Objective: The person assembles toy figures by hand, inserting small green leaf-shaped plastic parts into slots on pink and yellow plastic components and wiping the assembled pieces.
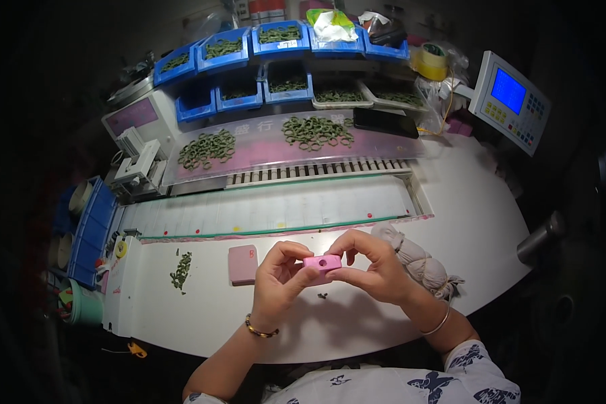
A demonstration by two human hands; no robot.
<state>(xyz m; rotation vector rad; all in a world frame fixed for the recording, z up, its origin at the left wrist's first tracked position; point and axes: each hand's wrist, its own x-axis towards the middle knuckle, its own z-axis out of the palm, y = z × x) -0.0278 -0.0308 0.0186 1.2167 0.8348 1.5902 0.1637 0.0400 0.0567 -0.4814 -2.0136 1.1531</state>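
Observation:
A small pink block with a round hole (pixel 322 262) is held between both hands just above the white table (pixel 491 229). My left hand (pixel 278 277) pinches its left end with thumb and fingers. My right hand (pixel 374 266) grips its right end, fingers curled over the top. A tiny dark green piece (pixel 322 295) lies on the table right under the block. A flat pink pad (pixel 242 264) sits left of my left hand.
A small pile of green pieces (pixel 181 271) lies at the left. A knotted grey cloth bundle (pixel 417 261) rests by my right wrist. Beyond are a white conveyor (pixel 269 210), heaps of green rings (pixel 316 131), blue bins (pixel 279 37) and a control panel (pixel 510 99).

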